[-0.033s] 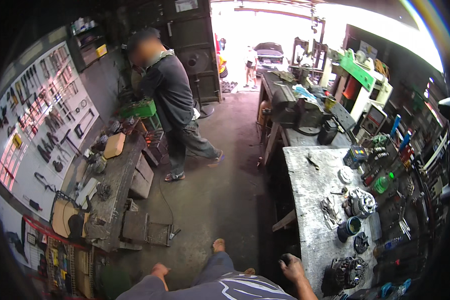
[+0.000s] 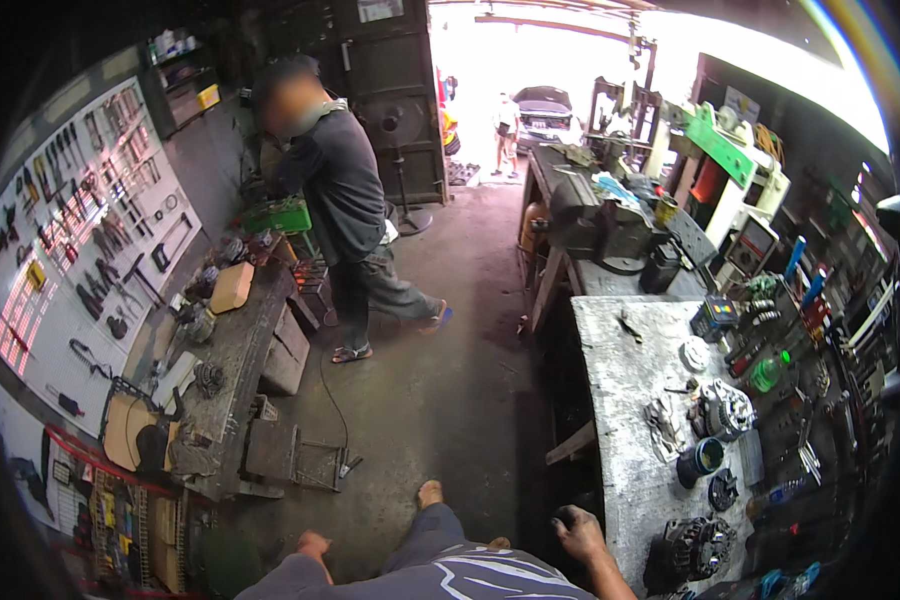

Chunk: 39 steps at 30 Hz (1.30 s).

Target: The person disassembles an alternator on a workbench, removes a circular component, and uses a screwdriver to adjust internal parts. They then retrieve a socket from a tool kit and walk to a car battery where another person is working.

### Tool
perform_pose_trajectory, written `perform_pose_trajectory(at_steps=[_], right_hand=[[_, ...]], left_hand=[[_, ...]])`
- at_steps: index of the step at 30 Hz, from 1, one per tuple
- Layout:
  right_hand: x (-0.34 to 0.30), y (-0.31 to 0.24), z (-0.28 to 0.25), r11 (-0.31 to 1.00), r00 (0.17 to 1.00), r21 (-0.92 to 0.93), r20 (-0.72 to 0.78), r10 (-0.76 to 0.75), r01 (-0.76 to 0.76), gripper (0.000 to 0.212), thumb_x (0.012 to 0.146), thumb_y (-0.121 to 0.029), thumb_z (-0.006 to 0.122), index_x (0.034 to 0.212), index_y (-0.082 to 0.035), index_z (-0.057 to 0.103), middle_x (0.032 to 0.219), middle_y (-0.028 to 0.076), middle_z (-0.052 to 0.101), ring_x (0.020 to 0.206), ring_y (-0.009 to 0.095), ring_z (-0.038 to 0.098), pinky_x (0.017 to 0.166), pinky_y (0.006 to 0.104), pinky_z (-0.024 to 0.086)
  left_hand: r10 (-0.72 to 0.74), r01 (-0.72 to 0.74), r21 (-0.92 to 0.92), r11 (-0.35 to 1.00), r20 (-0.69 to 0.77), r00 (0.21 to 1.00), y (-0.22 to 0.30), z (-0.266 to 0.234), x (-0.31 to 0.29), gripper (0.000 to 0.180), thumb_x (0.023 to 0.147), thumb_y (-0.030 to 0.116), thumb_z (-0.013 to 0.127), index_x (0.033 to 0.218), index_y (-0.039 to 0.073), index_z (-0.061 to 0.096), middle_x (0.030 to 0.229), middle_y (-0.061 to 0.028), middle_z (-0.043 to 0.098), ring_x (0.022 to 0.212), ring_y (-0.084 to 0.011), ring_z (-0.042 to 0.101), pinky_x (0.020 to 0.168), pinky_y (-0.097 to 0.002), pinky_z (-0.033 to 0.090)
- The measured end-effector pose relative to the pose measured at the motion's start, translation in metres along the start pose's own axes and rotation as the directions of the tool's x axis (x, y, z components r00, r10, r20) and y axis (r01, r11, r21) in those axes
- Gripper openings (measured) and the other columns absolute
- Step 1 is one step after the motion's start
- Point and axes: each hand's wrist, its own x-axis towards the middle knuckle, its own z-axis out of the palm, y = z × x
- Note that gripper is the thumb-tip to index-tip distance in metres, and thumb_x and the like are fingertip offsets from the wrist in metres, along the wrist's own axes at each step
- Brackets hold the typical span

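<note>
My right hand (image 2: 584,540) hangs at the left edge of the metal-topped bench (image 2: 620,380), fingers curled around a small dark rounded thing (image 2: 567,517) that I cannot make out. Nearest to it on the bench sits a dark alternator (image 2: 698,547). Beyond that lie a round black part (image 2: 722,490), a dark cup (image 2: 700,462) with a blue rim, a silver alternator (image 2: 725,410) and a crumpled greyish piece (image 2: 663,428). My left hand is not in view; below show only my legs and bare feet.
A co-worker (image 2: 335,190) leans over a green machine part (image 2: 280,215) at the left workbench (image 2: 235,390). A low metal stand (image 2: 295,455) with a cable is on the floor. Tools hang on a white wall board (image 2: 100,220). A pedestal fan (image 2: 402,165) stands near the doorway.
The view has shifted very slightly. My right hand keeps its closed shape at the bench edge, and the co-worker's pose is the same.
</note>
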Motion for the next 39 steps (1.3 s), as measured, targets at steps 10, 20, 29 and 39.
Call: perform_pose_trajectory(at_steps=[10, 20, 29, 39], right_hand=[[0.177, -0.076, 0.111, 0.908, 0.738, -0.254, 0.669, -0.083, 0.333, 0.035, 0.098, -0.033, 0.072, 0.122, -0.008, 0.077, 0.125, 0.022, 0.077, 0.121, 0.043, 0.072, 0.101, 0.0509, 0.058], [0.344, 0.023, 0.216, 0.601, 0.678, -0.448, 0.699, -0.227, 0.662, 0.04, 0.101, -0.033, 0.069, 0.122, 0.0, 0.078, 0.126, 0.022, 0.079, 0.118, 0.041, 0.074, 0.099, 0.0508, 0.059], [0.518, 0.029, 0.206, 0.971, 0.406, 0.117, 0.913, -0.023, -0.207, 0.049, 0.104, -0.04, 0.06, 0.141, -0.01, 0.072, 0.136, 0.01, 0.075, 0.129, 0.032, 0.068, 0.102, 0.0505, 0.056], [0.66, -0.189, 0.379, -0.438, 0.113, -0.058, 0.988, 0.101, 0.897, 0.017, 0.095, -0.029, 0.077, 0.102, -0.014, 0.082, 0.107, 0.013, 0.084, 0.104, 0.032, 0.081, 0.082, 0.0493, 0.064]], left_hand=[[0.077, -0.029, -0.208, 0.978, 0.225, 0.971, -0.038, 0.045, 0.003, 0.089, 0.09, 0.064, 0.083, 0.149, 0.0, 0.065, 0.154, -0.0231, 0.064, 0.145, -0.0384, 0.06, 0.119, -0.0501, 0.047], [0.16, -0.136, -0.426, 0.894, 0.021, 0.987, -0.024, -0.038, 0.091, 0.095, 0.1, 0.075, 0.062, 0.141, -0.011, 0.067, 0.161, -0.0321, 0.053, 0.151, -0.0454, 0.05, 0.125, -0.0486, 0.041], [-0.302, 0.094, -0.877, 0.471, -0.06, 0.951, 0.005, 0.014, -0.037, 0.089, 0.101, 0.065, 0.065, 0.162, 0.003, 0.051, 0.157, -0.0267, 0.06, 0.146, -0.0442, 0.057, 0.124, -0.0493, 0.043], [-0.338, 0.768, -0.618, 0.168, 0.696, 0.634, 0.054, 0.224, -0.267, 0.075, 0.102, 0.058, 0.066, 0.155, 0.004, 0.061, 0.152, -0.0256, 0.064, 0.142, -0.044, 0.06, 0.122, -0.0512, 0.046]])
